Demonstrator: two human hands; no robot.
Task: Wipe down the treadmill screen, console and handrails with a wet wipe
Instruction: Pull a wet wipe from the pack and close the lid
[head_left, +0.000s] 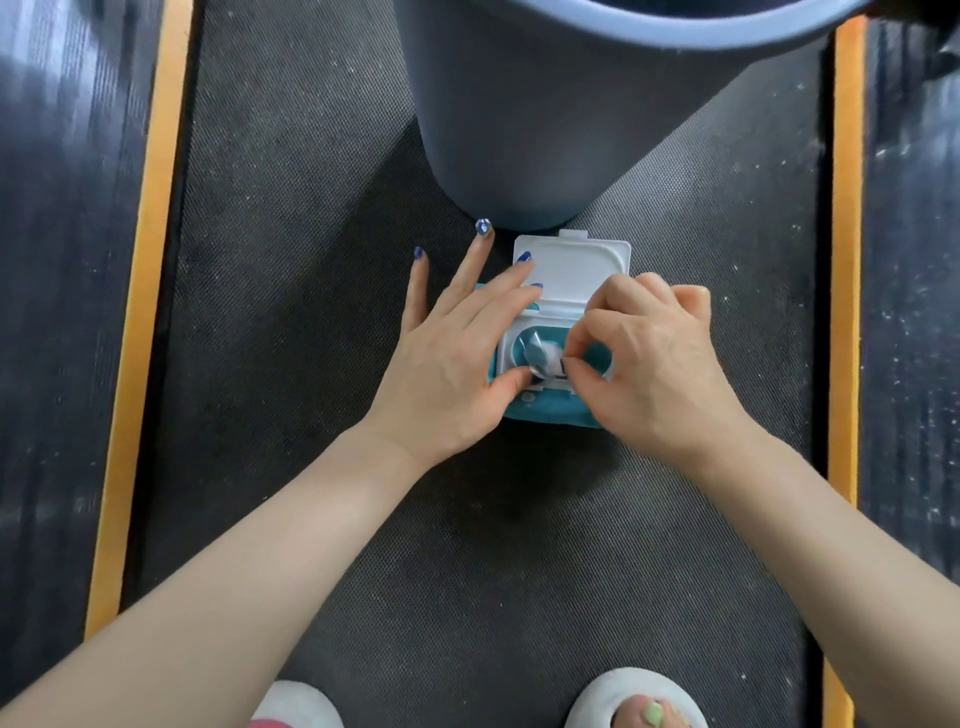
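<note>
A teal pack of wet wipes (550, 415) lies on the treadmill belt (311, 260) with its white flip lid (576, 265) standing open. A bit of white wipe (545, 358) pokes out of the dispenser opening. My left hand (457, 353) lies on the left part of the pack with straight fingers spread, holding it down; its thumb rests by the opening. My right hand (654, 358) has curled fingers and pinches the wipe's tip between thumb and forefinger. The treadmill's screen, console and handrails are out of view.
A grey-blue plastic bucket (545, 114) stands on the belt just beyond the pack, touching its lid. Orange stripes (150, 260) (844, 260) edge the belt, with dark side rails outside them. White slippers (639, 696) show at the bottom edge.
</note>
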